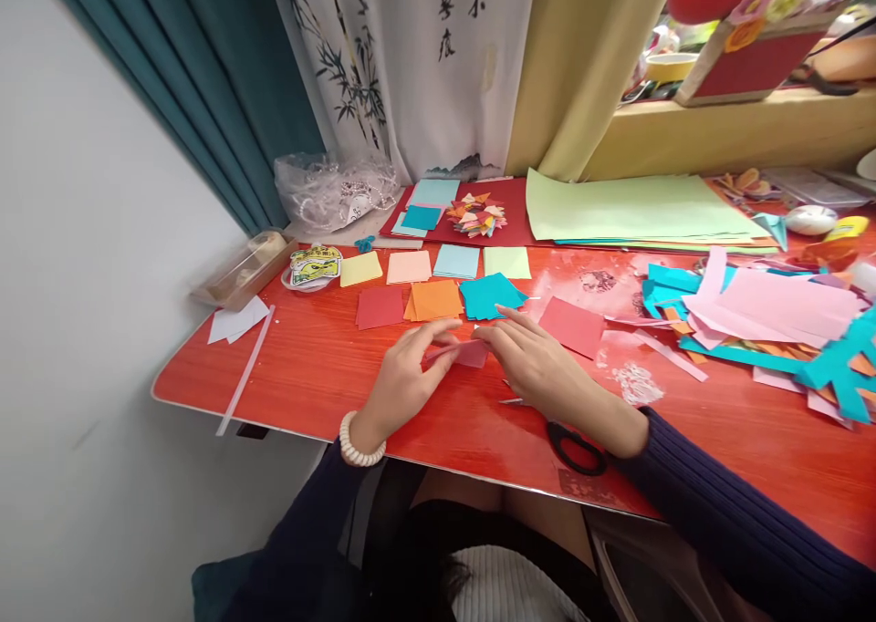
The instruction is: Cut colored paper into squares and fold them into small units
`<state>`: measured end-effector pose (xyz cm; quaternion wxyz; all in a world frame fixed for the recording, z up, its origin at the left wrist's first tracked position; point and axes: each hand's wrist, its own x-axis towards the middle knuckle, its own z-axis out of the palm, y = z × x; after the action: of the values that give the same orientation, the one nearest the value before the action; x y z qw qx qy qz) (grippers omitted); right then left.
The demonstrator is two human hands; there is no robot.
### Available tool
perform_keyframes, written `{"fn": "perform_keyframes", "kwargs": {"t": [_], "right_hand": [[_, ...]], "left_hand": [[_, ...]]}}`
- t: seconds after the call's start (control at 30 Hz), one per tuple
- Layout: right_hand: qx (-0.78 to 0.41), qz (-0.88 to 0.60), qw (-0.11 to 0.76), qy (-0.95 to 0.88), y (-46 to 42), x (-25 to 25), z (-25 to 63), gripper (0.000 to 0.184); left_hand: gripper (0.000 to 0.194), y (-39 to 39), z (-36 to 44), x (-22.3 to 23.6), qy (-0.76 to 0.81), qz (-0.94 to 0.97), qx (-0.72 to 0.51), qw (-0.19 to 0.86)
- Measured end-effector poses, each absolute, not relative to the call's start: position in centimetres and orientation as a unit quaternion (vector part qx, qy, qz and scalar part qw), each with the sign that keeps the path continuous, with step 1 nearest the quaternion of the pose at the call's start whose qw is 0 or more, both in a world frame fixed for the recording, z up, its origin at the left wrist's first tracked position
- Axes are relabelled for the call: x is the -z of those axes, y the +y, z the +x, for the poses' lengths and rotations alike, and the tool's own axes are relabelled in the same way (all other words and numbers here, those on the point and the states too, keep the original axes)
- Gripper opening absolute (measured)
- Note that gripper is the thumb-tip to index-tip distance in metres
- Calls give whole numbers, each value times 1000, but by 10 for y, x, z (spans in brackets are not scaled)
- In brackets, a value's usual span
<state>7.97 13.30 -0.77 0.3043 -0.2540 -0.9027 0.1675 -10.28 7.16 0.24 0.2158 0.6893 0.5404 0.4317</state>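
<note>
A small pink piece of paper (472, 355), seemingly folded, is between my two hands just above the red table. My left hand (405, 371), with a beaded bracelet at the wrist, pinches its left side between thumb and fingers. At the paper's right edge, my right hand (530, 357) grips with its fingers bent, the index finger reaching towards a stack of teal squares (493, 295). Part of the paper is hidden by the fingers. Black-handled scissors (575, 449) lie under my right wrist, their blades partly covered. A dark pink square (572, 326) lies right of my right hand.
Stacks of orange (433, 301), red (380, 307) and pale squares (456, 261) lie beyond my hands. Paper scraps (773, 307) heap on the right. Behind stand a folded paper ring (477, 214), green sheets (636, 207) and a plastic bag (335, 189).
</note>
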Motion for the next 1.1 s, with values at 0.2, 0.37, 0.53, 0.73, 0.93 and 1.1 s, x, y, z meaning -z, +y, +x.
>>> {"fn": "perform_keyframes", "kwargs": {"t": [0.2,0.37,0.53,0.73,0.93,1.1], "right_hand": [[-391,-312,343,-795,125,11,71,42],[-420,-322,323,-785,122,24,65,24],[-420,-333,318,-782,121,21,62,18],[-390,-332,312,-800,121,20,63,22],[-342,-340,289,-827,124,27,66,22],[-295,-333,288,-848,125,29,66,21]], "left_hand": [[22,74,-94,5,521,675,-446,272],[46,76,-90,13,499,636,-483,338],[51,78,-91,10,479,614,-492,388],[43,76,-91,5,485,622,-481,382],[46,77,-93,10,513,627,-449,378],[40,75,-95,9,529,635,-441,352]]}}
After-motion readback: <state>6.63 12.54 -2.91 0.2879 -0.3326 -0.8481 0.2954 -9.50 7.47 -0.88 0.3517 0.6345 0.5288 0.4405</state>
